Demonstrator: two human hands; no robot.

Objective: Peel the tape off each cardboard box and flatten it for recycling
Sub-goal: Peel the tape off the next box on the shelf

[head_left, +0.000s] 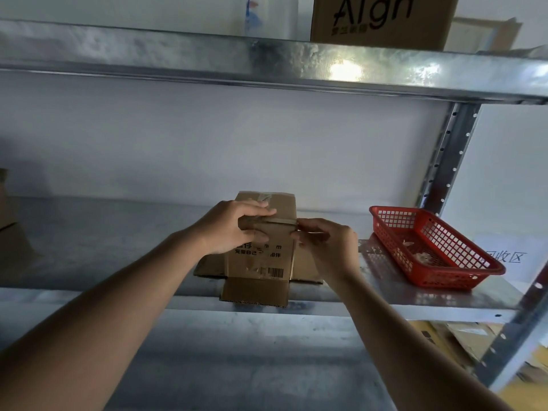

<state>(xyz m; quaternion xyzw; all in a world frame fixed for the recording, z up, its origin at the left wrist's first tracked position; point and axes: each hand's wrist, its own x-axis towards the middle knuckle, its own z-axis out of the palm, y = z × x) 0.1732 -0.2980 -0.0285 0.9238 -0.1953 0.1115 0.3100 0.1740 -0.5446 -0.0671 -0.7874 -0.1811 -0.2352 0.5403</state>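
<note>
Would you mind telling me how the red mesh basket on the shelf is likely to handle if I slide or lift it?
The red mesh basket is thin open lattice holding only a few scraps, so it is probably light. On the smooth metal shelf it would likely slide easily. Low and wide, it seems unlikely to tip.

Galvanized metal shelving, seemingly white wall behind.

Both your bare forearms reach up from the lower corners toward mid-frame. Your left hand grips with curled fingers, thumb underneath. Your right hand, just right of it, pinches with its fingertips.
</note>
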